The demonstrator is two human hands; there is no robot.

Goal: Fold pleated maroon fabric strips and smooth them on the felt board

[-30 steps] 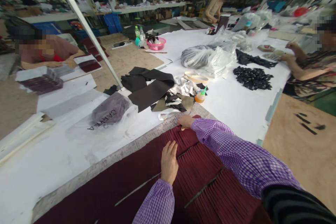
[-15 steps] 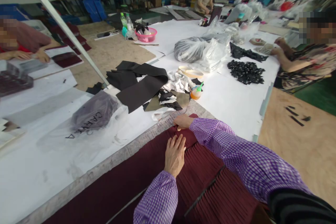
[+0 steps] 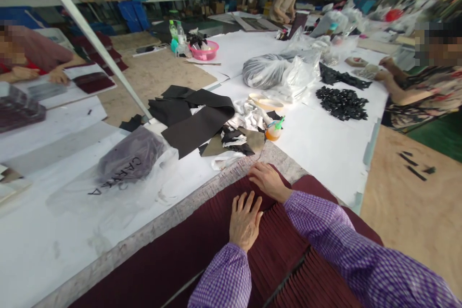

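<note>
Dark maroon pieces (image 3: pixel 281 245), layered in overlapping rows, lie on a grey mottled board (image 3: pixel 144 237) at the front of the table. My left hand (image 3: pixel 246 220) rests flat on them with its fingers spread. Just beyond it and to the right, my right hand (image 3: pixel 267 181) lies over the far end of the pieces, palm down, fingers stretched out. Neither hand is closed round anything. Purple checked sleeves cover both forearms.
Black strips (image 3: pixel 198 125), white scraps (image 3: pixel 249 114) and a small orange glue bottle (image 3: pixel 275 130) lie beyond the board. A plastic bag (image 3: pixel 133 156) is at left, near a slanted pole (image 3: pixel 90 38). Co-workers sit left and right (image 3: pixel 426 89); black pieces (image 3: pixel 342 102) lie at right.
My right hand has moved right and slightly nearer, its fingers now stretched out instead of curled at the far edge. More maroon material shows beyond my right sleeve. My left hand stays almost in place.
</note>
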